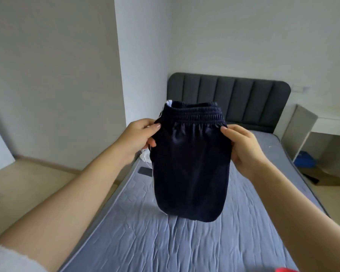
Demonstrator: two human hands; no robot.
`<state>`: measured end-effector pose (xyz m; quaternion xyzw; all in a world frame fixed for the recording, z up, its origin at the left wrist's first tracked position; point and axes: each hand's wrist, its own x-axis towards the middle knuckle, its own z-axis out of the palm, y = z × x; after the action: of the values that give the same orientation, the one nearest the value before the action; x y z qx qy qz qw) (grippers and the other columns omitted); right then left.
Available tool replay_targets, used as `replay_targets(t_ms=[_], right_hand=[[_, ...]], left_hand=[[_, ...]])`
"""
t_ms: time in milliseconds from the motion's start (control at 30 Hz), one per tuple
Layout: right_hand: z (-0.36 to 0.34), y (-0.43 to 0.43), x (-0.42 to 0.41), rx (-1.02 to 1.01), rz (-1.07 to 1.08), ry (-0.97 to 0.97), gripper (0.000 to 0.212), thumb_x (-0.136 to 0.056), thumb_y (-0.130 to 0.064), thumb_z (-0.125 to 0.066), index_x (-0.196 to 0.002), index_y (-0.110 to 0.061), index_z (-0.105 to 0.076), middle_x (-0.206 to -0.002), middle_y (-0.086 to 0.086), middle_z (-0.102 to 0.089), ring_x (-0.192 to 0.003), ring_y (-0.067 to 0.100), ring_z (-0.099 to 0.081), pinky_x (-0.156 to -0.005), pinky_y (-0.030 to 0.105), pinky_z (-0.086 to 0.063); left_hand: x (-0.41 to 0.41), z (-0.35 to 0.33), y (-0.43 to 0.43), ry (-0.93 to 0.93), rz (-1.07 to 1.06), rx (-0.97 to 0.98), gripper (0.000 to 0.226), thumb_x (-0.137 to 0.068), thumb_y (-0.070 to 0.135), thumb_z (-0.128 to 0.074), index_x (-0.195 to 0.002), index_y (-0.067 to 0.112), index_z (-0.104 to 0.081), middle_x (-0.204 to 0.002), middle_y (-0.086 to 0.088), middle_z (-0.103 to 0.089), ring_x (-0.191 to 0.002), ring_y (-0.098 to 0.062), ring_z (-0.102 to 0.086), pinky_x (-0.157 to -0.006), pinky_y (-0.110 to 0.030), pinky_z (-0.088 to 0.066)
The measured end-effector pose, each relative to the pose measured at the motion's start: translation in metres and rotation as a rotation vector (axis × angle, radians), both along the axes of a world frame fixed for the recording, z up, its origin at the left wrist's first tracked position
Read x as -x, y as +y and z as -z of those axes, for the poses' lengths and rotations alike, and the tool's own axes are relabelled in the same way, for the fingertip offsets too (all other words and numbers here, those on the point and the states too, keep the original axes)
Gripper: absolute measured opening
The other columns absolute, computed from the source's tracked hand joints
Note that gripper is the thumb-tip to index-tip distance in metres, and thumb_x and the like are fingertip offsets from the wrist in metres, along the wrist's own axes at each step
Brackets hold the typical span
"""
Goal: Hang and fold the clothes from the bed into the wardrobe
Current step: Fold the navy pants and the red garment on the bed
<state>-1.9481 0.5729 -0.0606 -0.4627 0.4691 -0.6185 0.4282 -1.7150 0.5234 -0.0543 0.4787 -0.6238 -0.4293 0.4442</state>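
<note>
A pair of dark navy trousers with an elastic waistband hangs folded in the air above the bed. My left hand pinches the left side just below the waistband. My right hand grips the right side at the same height. The folded bottom hangs just above the blue-grey sheet. A white garment peeks out behind the trousers on the bed's left edge, mostly hidden. No wardrobe is in view.
A dark phone lies on the bed near its left edge. The grey padded headboard stands at the far end. A white desk is to the right, with a blue object on the floor under it. Something red shows at the bottom edge.
</note>
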Motion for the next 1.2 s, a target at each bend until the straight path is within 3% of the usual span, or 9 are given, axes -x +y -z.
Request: replay_targets(t_ms=[133,300,433,767,867,933,1000,1067,1200], right_hand=[[0.07,0.013,0.006,-0.217,-0.006,-0.004,0.015,-0.091,-0.013,-0.056,-0.078,-0.01,-0.064,-0.071,0.003,-0.069,-0.068,0.018,-0.065,-0.06,0.027,-0.053],[0.145,0.025,0.005,-0.464,-0.014,-0.049,0.015,-0.09,-0.009,-0.055,-0.078,-0.008,-0.063,-0.067,0.003,-0.068,-0.058,0.013,-0.065,-0.047,0.021,-0.048],[0.205,0.025,0.005,-0.627,0.0,-0.092,0.014,-0.091,-0.009,-0.055,-0.081,-0.007,-0.064,-0.072,0.007,-0.069,-0.063,0.017,-0.066,-0.051,0.024,-0.05],[0.317,-0.049,0.026,-0.889,0.164,-0.069,0.012,-0.088,-0.008,-0.059,-0.076,-0.007,-0.063,-0.067,0.007,-0.063,-0.056,0.016,-0.06,-0.049,0.022,-0.05],[0.336,-0.107,0.04,-0.811,0.252,-0.029,0.013,-0.09,-0.003,-0.053,-0.094,-0.009,-0.064,-0.082,0.002,-0.064,-0.062,0.009,-0.061,-0.046,0.012,-0.046],[0.358,-0.132,0.044,-0.812,0.26,0.021,0.035,-0.093,-0.004,-0.048,-0.126,-0.015,-0.052,-0.116,0.002,-0.057,-0.096,0.015,-0.059,-0.068,0.013,-0.045],[0.39,-0.131,0.041,-0.899,0.24,0.128,0.049,-0.093,-0.007,-0.048,-0.14,-0.017,-0.037,-0.14,0.003,-0.043,-0.12,0.023,-0.048,-0.086,0.023,-0.037],[0.427,-0.11,0.029,-0.989,0.168,0.219,0.051,-0.092,-0.007,-0.049,-0.141,-0.016,-0.036,-0.142,0.007,-0.042,-0.11,0.026,-0.053,-0.089,0.03,-0.039],[0.492,-0.051,0.006,-1.172,-0.05,0.332,0.047,-0.092,-0.016,-0.049,-0.137,-0.022,-0.04,-0.133,0.002,-0.051,-0.093,0.018,-0.053,-0.086,0.033,-0.045]], left_hand=[[0.006,0.078,0.011,-0.036,-0.009,-0.221,0.014,-0.095,0.019,-0.051,-0.104,0.015,-0.061,-0.068,0.003,-0.052,-0.037,0.002,-0.047,-0.049,-0.017,-0.037],[0.009,0.15,0.021,-0.086,-0.031,-0.446,0.011,-0.095,0.018,-0.051,-0.088,0.025,-0.057,-0.061,0.003,-0.054,-0.035,0.001,-0.047,-0.038,-0.013,-0.031],[0.014,0.205,0.017,-0.145,-0.052,-0.602,0.016,-0.094,0.021,-0.052,-0.083,0.033,-0.053,-0.076,0.004,-0.059,-0.04,0.0,-0.051,-0.043,-0.015,-0.035],[0.049,0.317,-0.064,-0.23,-0.039,-0.807,0.015,-0.095,0.023,-0.051,-0.108,0.019,-0.057,-0.06,0.0,-0.053,-0.042,-0.004,-0.048,-0.043,-0.014,-0.038],[0.068,0.343,-0.114,-0.087,-0.028,-0.789,0.034,-0.098,0.018,-0.044,-0.132,0.016,-0.044,-0.108,-0.004,-0.06,-0.067,-0.004,-0.063,-0.057,-0.013,-0.046],[0.076,0.365,-0.139,0.016,0.013,-0.84,0.056,-0.099,0.02,-0.043,-0.147,0.028,-0.017,-0.145,-0.001,-0.035,-0.114,-0.016,-0.054,-0.088,-0.027,-0.047],[0.08,0.392,-0.143,-0.131,0.07,-0.864,0.068,-0.098,0.022,-0.045,-0.148,0.033,-0.001,-0.155,0.003,-0.015,-0.134,-0.02,-0.035,-0.105,-0.036,-0.036],[0.08,0.425,-0.125,-0.359,0.141,-0.835,0.068,-0.096,0.019,-0.047,-0.149,0.027,-0.005,-0.155,-0.001,-0.016,-0.133,-0.019,-0.035,-0.102,-0.026,-0.036],[0.075,0.493,-0.069,-0.561,0.252,-0.85,0.058,-0.095,0.018,-0.045,-0.147,0.024,-0.02,-0.149,-0.005,-0.03,-0.093,-0.012,-0.056,-0.068,-0.004,-0.041]])
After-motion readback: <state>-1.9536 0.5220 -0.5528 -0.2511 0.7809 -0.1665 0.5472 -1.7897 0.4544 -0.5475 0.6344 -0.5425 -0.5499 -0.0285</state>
